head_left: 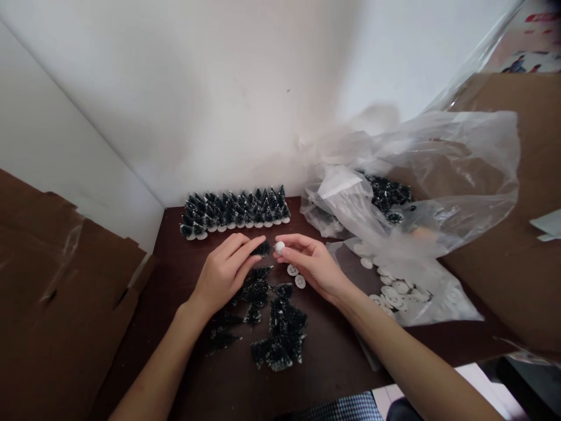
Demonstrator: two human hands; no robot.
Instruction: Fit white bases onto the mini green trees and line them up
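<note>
Between the thumb and fingers of my left hand [223,270] is a small dark green miniature tree [262,249], lying sideways. My right hand [312,263] pinches a small round white base [279,248], held just to the right of the tree; whether the two touch I cannot tell. Two loose white bases [296,276] lie on the table below my right hand. Under and in front of my hands are several loose trees [284,324] with white-flecked tips, lying on their sides in a pile.
Rows of trees on white bases [236,210] stand along the wall. At the right, a clear plastic bag [350,193] holds more trees, and another holds many white bases [394,295]. Cardboard boxes [56,292] flank the dark brown table [324,362].
</note>
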